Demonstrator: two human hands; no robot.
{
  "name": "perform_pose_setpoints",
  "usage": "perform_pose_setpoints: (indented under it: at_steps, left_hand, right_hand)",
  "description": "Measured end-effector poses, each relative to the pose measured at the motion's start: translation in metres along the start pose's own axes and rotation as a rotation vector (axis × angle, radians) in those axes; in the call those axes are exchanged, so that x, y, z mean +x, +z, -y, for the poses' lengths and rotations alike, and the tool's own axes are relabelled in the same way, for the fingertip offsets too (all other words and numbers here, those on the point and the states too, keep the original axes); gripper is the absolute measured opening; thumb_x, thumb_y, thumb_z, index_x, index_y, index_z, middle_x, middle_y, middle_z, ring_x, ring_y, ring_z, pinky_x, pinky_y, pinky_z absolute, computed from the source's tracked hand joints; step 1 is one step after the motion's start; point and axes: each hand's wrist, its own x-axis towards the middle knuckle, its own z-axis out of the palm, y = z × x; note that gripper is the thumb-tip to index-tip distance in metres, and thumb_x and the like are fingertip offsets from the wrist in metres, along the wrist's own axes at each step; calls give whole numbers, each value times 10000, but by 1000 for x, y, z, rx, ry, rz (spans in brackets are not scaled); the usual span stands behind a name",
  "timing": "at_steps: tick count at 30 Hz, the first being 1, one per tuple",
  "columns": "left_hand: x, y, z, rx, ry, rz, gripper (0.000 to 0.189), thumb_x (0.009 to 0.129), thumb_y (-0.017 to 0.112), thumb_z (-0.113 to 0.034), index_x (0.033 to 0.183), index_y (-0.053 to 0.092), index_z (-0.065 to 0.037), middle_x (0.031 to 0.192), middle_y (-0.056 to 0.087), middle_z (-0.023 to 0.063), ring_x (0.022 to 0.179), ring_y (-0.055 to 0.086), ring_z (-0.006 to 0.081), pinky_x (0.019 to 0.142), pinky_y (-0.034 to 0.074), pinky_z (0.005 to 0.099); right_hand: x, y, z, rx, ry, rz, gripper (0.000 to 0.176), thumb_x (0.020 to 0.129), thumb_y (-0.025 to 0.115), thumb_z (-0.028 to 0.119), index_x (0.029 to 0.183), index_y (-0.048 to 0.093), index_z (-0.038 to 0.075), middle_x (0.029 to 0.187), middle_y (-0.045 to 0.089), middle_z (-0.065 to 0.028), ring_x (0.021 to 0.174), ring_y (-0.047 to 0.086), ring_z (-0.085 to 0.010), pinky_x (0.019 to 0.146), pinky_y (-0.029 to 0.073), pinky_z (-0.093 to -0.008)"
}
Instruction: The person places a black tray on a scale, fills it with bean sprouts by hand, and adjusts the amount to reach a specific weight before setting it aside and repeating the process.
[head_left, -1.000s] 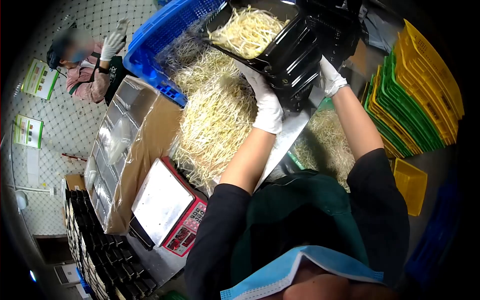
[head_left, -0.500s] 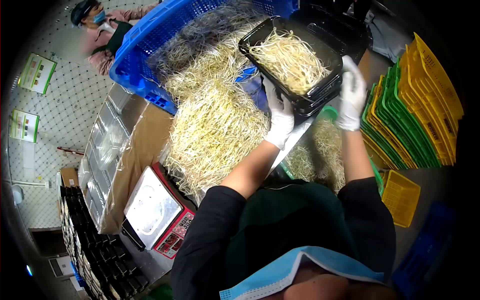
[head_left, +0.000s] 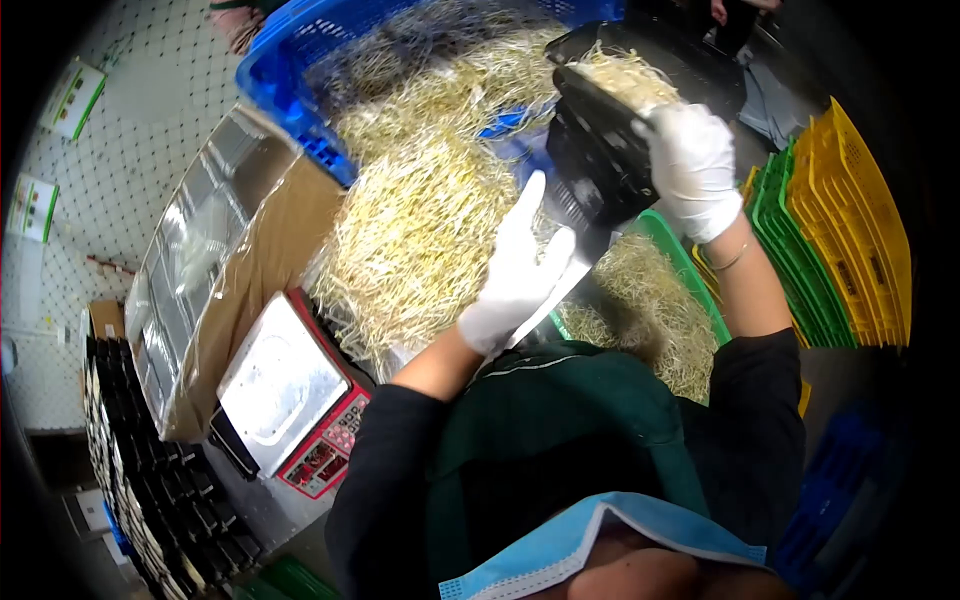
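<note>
My right hand (head_left: 693, 172), in a white glove, is closed on the near right edge of a black plastic tray (head_left: 605, 125). Bean sprouts (head_left: 628, 78) fill the tray, which is tilted with its near side toward me. My left hand (head_left: 515, 275), also gloved, holds nothing; its fingers are spread and point up, apart from the tray. To its left lies a big heap of loose bean sprouts (head_left: 415, 240). Below the held tray are more dark plastic surfaces, whose kind I cannot make out.
Behind the heap stands a blue crate (head_left: 290, 105) of sprouts. At left are a scale (head_left: 285, 385), a box of clear containers (head_left: 255, 240) and stacked black trays (head_left: 165, 480). A green basket (head_left: 690, 265) holds sprouts; stacked yellow and green crates (head_left: 850, 220) stand at right.
The left hand has let go of the tray and drawn back toward me. The right hand has moved the tray farther away and to the right, tilting it. My view has shifted slightly.
</note>
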Motion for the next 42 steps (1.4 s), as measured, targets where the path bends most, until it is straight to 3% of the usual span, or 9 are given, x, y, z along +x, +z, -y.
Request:
perform_pose_setpoints:
  at_steps: [5, 10, 12, 16, 24, 29, 32, 33, 42]
  left_hand:
    - [-65, -93, -24, -329, -177, -235, 539, 902, 510, 1, 1412, 339, 32, 1416, 428, 156, 1305, 432, 228, 1093, 341, 347]
    - [-120, -160, -34, -977, 75, -399, 901, 819, 708, -276, 1506, 166, -57, 1479, 323, 69, 1269, 424, 186, 1036, 380, 307]
    - [-157, -174, -40, -970, -292, -668, 797, 840, 657, -195, 1492, 217, -58, 1441, 372, 83, 1237, 451, 199, 1036, 380, 329]
    - [-222, -203, -61, -752, -349, -999, 400, 866, 562, -205, 1188, 571, 33, 1115, 632, 134, 1009, 611, 225, 927, 463, 350]
    - [-312, -283, -11, -386, -616, -1168, 397, 895, 518, -136, 1258, 533, 23, 1196, 600, 118, 1060, 578, 208, 949, 440, 326]
    - [-295, -273, -12, -113, -476, -1114, 526, 926, 569, -174, 1382, 402, 27, 1351, 485, 143, 1223, 462, 198, 1030, 354, 311]
    - [-281, -266, -37, -267, -428, -1167, 654, 913, 588, -132, 1454, 264, 40, 1490, 325, 181, 1348, 355, 224, 1112, 266, 322]
    - [-277, -268, -35, -288, -397, -1112, 647, 888, 588, -98, 1444, 287, 40, 1467, 362, 175, 1329, 381, 223, 1103, 284, 321]
    - [-279, -265, -11, -395, -525, -1227, 541, 720, 503, 45, 1260, 494, 73, 1130, 618, 146, 966, 632, 229, 885, 506, 312]
  right_hand:
    - [-3, -27, 17, 383, -314, -248, 289, 667, 680, 46, 942, 591, 48, 869, 638, -85, 824, 632, -265, 640, 503, -362]
    - [-7, -18, 130, 664, -700, -381, 137, 633, 666, 36, 760, 621, 61, 929, 655, -52, 794, 617, -208, 580, 470, -329]
    - [-17, -5, 191, 825, -796, -229, 190, 640, 675, 63, 826, 642, 56, 919, 657, -67, 803, 618, -208, 615, 476, -335]
    - [-18, 0, 284, 1251, -851, 35, 477, 706, 762, 342, 1086, 641, 81, 1121, 645, -87, 1017, 610, -267, 856, 484, -383]
    - [90, 43, 233, 704, -318, 326, 691, 822, 647, 520, 1332, 499, 77, 1277, 576, -168, 1192, 553, -295, 998, 453, -405]
    - [104, 83, 302, 472, -543, 730, 953, 731, 732, 528, 1433, 322, 31, 1463, 344, -226, 1309, 424, -320, 1109, 335, -365]
    - [76, 86, 321, 439, -651, 913, 1128, 602, 742, 668, 1384, 343, -40, 1354, 433, -291, 1231, 460, -395, 1058, 359, -410]
    - [40, 99, 318, 542, -640, 627, 1068, 546, 793, 627, 1293, 415, -38, 1241, 479, -254, 1138, 488, -392, 992, 383, -426]
    - [20, 106, 319, 502, -583, 514, 1024, 601, 798, 202, 1430, 245, -36, 1486, 216, -288, 1399, 197, -413, 1167, 155, -456]
